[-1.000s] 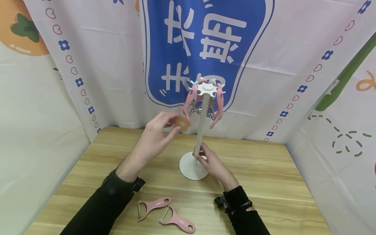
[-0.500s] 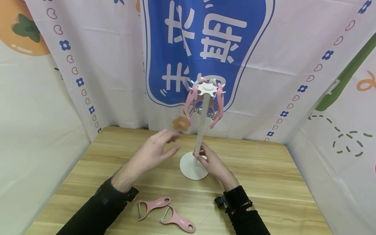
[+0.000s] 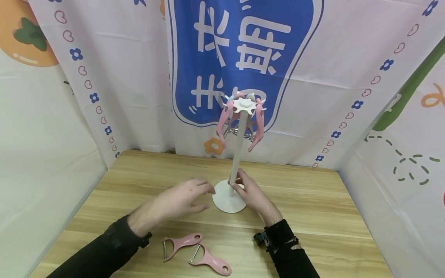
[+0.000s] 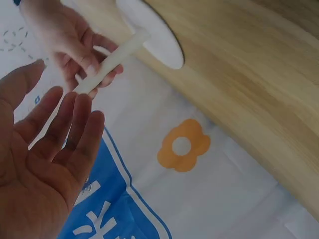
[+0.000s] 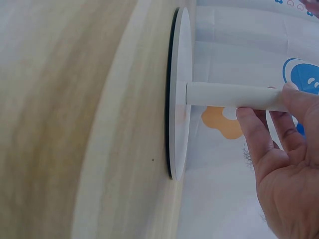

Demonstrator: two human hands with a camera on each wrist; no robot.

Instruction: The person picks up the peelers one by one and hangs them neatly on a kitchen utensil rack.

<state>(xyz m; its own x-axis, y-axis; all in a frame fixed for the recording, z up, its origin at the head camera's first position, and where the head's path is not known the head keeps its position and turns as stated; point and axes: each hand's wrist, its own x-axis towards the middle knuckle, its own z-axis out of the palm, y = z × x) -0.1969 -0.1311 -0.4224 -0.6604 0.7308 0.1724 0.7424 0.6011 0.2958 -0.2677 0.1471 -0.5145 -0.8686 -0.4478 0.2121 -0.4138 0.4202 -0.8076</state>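
A white stand (image 3: 238, 154) with a round base and a notched top rises from the table. Several peelers hang around its top, mostly pink, such as the pink peeler (image 3: 259, 123) on the right side. My right hand (image 3: 253, 193) grips the pole low down, thumb and fingers around it, as the right wrist view also shows. My left hand (image 3: 182, 199) hovers left of the base, fingers loosely extended, its palm bare in the left wrist view. Two pink peelers, one farther (image 3: 184, 241) and one nearer (image 3: 213, 263), lie on the table in front.
The wooden table (image 3: 313, 216) ends at a white printed cloth (image 3: 139, 77) at the back. More printed cloth hangs along the left and right sides. An orange flower (image 3: 213, 146) is printed low on the back cloth.
My left hand has come down and toward me, away from beside the hanging peelers to near the stand's base. The right hand stays on the pole. The peelers have not moved.
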